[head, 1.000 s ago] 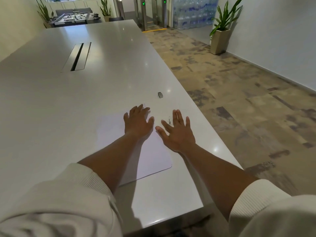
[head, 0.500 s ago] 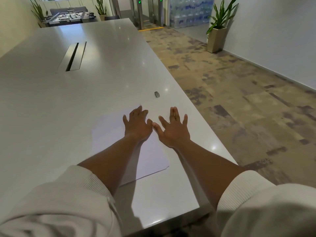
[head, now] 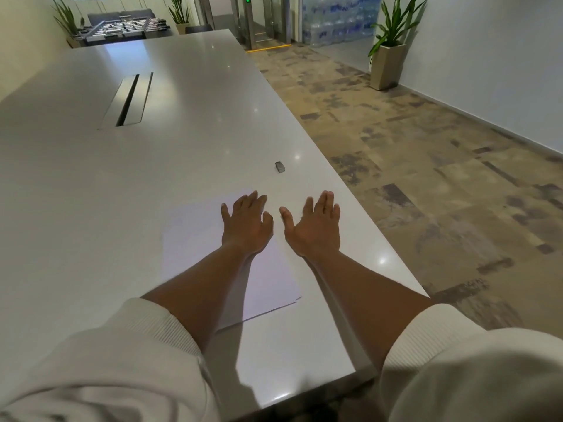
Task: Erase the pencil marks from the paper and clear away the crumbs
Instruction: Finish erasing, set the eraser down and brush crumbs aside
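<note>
A: Only the head view to go on. Your left hand (head: 245,222) lies flat on the paper (head: 195,239), fingers straight and a little spread, pressing the far right part of the sheet.

B: And the right?

A: Your right hand (head: 313,225) is also flat and spread, palm down, holding nothing. It rests at the paper's right edge, partly over the bare desk (head: 152,166). A second ago it sat closer to the left hand, thumb nearly touching it; now there is a clear gap between the two thumbs.

B: What about the pencil marks?

A: A second ago a small dark scribble showed just beside your right index finger. Now I can only see a faint dark speck by that finger; whether the rest is under your hand, I cannot tell.

B: Where is the eraser?

A: The eraser (head: 280,166) lies on the desk beyond the paper, apart from both hands, just as it did a second ago. Neither hand has taken it.

B: So how far along is the job?

A: My judgement: at the start. You have only smoothed and steadied the sheet. Reaching forward with your right hand for the eraser looks like the next sensible step, with your left pinning the paper.
</note>
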